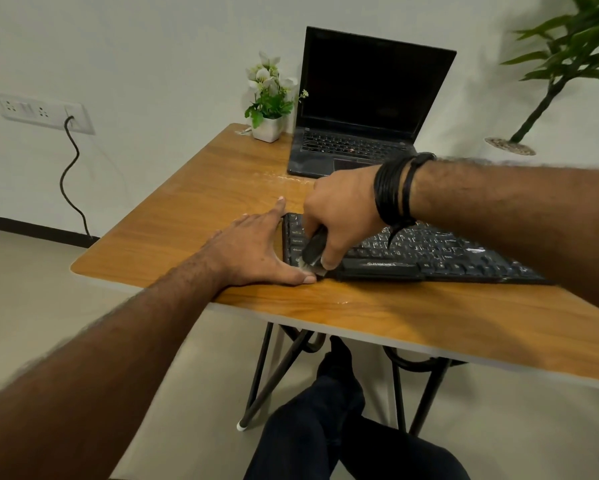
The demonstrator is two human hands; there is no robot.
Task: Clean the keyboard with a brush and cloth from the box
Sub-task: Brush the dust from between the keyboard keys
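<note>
We grip the brush point(314, 249) in our right hand point(339, 216), left hand point(253, 254) flat bracing the keyboard point(429, 258) near the surface point(194, 202) front edge; a hard sweep could shove it off.

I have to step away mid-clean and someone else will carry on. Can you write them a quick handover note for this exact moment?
Right hand grips the brush, bristles down on the keyboard at its near left corner.
Left hand lies flat on the table, fingers straight against the keyboard's left end.
Brushing is under way at the left keys. Left: the other keys, then the cloth wipe. Cloth and box are out of view.
</note>
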